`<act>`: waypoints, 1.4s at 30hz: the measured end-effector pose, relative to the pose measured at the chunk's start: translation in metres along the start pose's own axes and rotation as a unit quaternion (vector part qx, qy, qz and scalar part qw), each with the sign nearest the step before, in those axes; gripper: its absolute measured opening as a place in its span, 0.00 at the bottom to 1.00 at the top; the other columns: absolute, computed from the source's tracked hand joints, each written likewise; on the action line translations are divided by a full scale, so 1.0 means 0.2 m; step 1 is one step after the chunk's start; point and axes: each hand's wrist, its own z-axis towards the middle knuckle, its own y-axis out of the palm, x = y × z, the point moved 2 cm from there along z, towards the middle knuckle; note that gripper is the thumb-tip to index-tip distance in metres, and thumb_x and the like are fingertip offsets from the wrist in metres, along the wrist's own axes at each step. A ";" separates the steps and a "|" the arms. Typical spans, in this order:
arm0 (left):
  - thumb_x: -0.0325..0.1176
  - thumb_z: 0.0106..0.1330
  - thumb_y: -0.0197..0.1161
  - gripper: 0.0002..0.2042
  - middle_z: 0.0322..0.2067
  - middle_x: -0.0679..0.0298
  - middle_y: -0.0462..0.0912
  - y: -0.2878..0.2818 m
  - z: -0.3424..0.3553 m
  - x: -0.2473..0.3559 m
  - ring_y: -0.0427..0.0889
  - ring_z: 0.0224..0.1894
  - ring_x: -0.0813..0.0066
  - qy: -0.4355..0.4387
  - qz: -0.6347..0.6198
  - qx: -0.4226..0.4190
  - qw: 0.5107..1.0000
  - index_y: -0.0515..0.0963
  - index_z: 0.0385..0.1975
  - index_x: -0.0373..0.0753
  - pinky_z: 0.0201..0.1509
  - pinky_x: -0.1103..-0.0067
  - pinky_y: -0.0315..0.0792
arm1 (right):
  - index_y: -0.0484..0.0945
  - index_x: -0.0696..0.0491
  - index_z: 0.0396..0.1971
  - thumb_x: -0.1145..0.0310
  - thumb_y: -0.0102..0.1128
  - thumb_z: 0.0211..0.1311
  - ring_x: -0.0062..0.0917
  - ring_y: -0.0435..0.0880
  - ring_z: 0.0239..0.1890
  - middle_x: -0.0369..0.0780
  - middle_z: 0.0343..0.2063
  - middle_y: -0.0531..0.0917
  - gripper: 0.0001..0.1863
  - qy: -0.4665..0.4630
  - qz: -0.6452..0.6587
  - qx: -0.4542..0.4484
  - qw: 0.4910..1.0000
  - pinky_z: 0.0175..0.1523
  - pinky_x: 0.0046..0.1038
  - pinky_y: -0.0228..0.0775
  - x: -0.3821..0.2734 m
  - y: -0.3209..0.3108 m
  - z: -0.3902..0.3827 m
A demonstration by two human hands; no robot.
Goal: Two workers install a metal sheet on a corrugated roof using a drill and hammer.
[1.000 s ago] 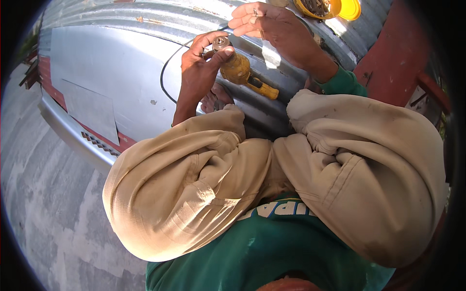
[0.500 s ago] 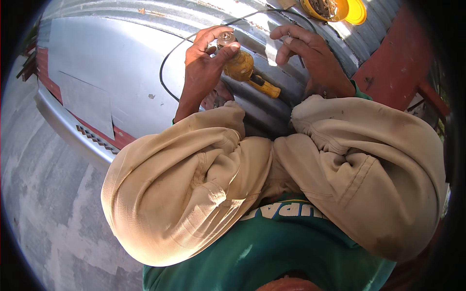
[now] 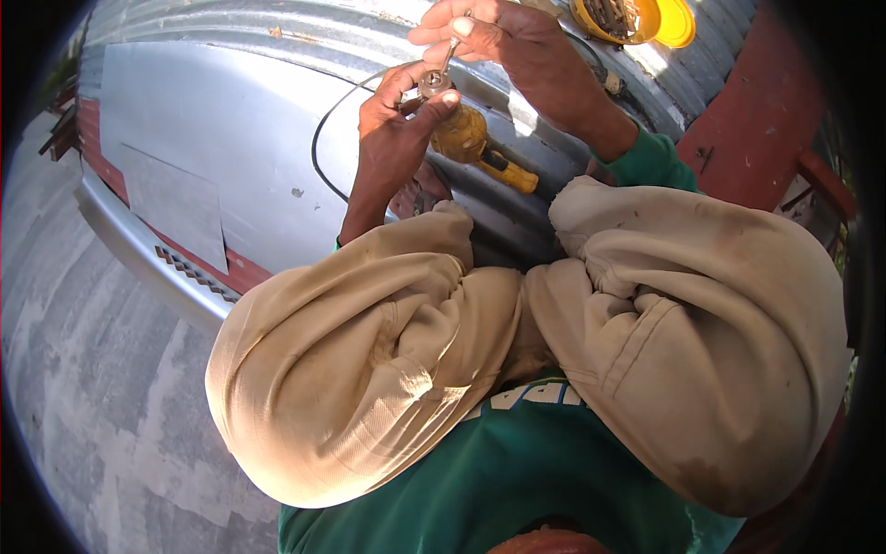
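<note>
A yellow power drill (image 3: pixel 461 135) points its chuck (image 3: pixel 434 84) up toward me, its handle stretching to the lower right. My left hand (image 3: pixel 389 143) is wrapped round the chuck end, thumb on the near side. Above it, my right hand (image 3: pixel 531 57) pinches a slim metal bit (image 3: pixel 449 57) between thumb and fingers. The bit slants down to the chuck's mouth; how far it goes in, if at all, I cannot tell. A dark cord (image 3: pixel 318 138) loops behind my left hand.
I sit over corrugated metal roofing (image 3: pixel 323 42), with a smooth metal sheet (image 3: pixel 240 120) on the left. A yellow tub (image 3: pixel 591 28) of small pieces stands at the far right, above a red metal surface (image 3: pixel 748 120). Grey flooring (image 3: pixel 92 369) lies lower left.
My right hand has moved left and away from me, over the chuck, bringing the metal bit to it. My left hand still holds the drill in nearly the same place.
</note>
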 end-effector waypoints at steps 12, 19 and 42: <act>0.30 0.63 0.70 0.21 0.48 0.64 0.78 0.00 0.00 0.00 0.80 0.49 0.73 0.002 -0.019 0.009 1.000 0.77 0.57 0.34 0.55 0.76 0.78 | 0.77 0.64 0.46 0.72 0.51 0.68 0.46 0.79 0.44 0.54 0.45 0.80 0.13 -0.157 -0.237 -0.028 0.958 0.50 0.38 0.71 0.10 0.06 0.00; 0.29 0.63 0.70 0.17 0.45 0.65 0.79 0.00 0.01 0.00 0.80 0.48 0.75 -0.015 -0.025 -0.002 1.000 0.80 0.50 0.32 0.54 0.77 0.77 | 0.82 0.52 0.47 0.63 0.50 0.74 0.29 0.81 0.47 0.42 0.47 0.83 0.13 0.022 -0.131 -0.137 0.982 0.55 0.30 0.71 0.01 0.05 0.02; 0.35 0.60 0.73 0.20 0.51 0.64 0.78 -0.06 0.03 -0.10 0.79 0.52 0.71 0.060 0.077 0.032 0.995 0.81 0.51 0.35 0.55 0.74 0.75 | 0.64 0.55 0.68 0.54 0.65 0.65 0.39 0.81 0.53 0.49 0.50 0.82 0.37 0.158 -0.095 -0.130 0.974 0.62 0.37 0.69 0.18 0.18 -0.32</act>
